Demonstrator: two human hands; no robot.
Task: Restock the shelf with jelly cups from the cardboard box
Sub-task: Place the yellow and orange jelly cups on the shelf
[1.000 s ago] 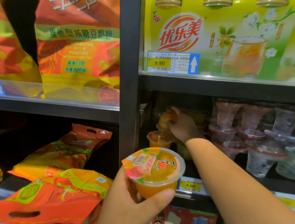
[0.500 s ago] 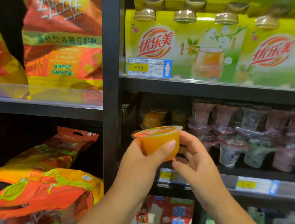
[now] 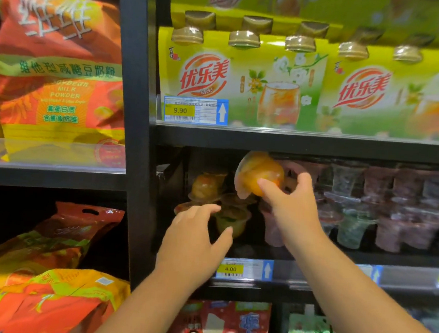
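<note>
The black metal shelf (image 3: 364, 256) carries stacked orange and yellowish jelly cups (image 3: 207, 188) at its left end and pink and greyish cups (image 3: 394, 224) to the right. The right hand (image 3: 291, 207) grasps a clear round cup of orange jelly (image 3: 259, 171), tipped sideways and blurred, high in that bay. The left hand (image 3: 193, 241) is released, fingers spread just beside the stack

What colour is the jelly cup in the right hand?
Orange: the clear plastic jelly cup in the right hand, head view.
</note>
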